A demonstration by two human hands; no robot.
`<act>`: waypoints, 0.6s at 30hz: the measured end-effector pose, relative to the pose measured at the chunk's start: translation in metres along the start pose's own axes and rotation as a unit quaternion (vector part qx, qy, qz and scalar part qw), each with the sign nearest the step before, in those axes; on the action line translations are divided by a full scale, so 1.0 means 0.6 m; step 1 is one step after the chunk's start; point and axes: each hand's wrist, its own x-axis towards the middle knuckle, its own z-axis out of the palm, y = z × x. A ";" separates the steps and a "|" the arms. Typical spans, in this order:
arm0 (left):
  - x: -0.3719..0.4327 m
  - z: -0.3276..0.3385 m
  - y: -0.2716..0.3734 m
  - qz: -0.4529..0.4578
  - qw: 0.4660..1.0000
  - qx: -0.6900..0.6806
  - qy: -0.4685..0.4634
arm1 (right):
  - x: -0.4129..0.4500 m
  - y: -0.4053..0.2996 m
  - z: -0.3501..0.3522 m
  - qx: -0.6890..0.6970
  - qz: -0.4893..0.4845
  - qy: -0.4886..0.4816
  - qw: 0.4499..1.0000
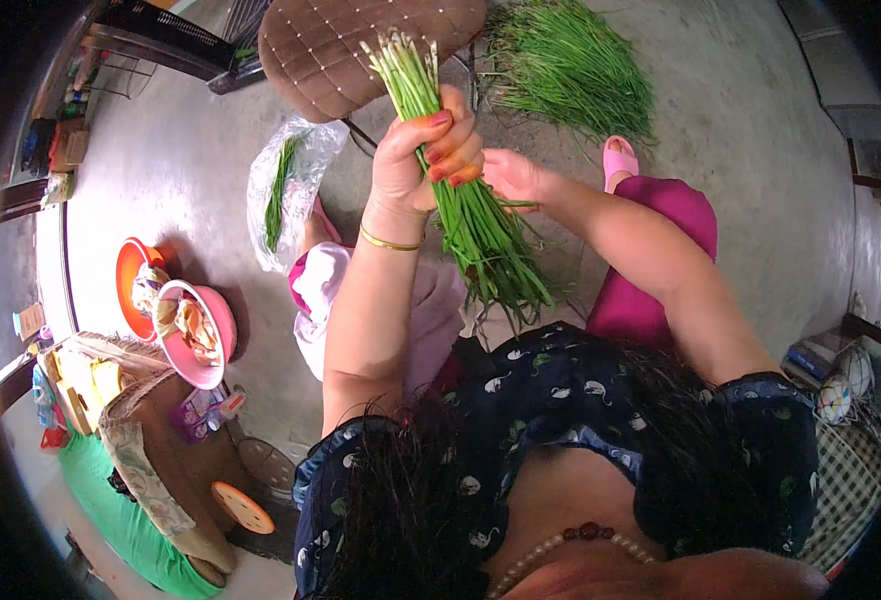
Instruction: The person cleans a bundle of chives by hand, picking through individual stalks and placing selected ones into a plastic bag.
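Note:
My left hand [433, 154], with a gold bangle at the wrist, grips a thick bundle of garlic chives [489, 251]. The pale cut ends point up and away from me, while the green leaves hang toward my lap. Close beside the bundle is my right hand [517, 178]; its fingers are partly hidden behind the leaves, and a few loose blades show by it. A large loose pile of chives [579, 79] lies on the floor ahead to the right. On the left, a smaller bunch [280, 195] rests on a clear plastic bag [317, 161].
A brown quilted cushion [328, 56] is straight ahead. Left on the concrete floor [755, 187] stand an orange basin [127, 296] and a pink basin [223, 322], both holding cloth. A brown padded seat [159, 420] with a green cover [122, 517] is at lower left.

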 end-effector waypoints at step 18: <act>-0.056 -0.030 0.023 0.096 0.959 0.144 0.225 | -0.207 -0.155 0.140 -0.082 -0.358 0.204 0.907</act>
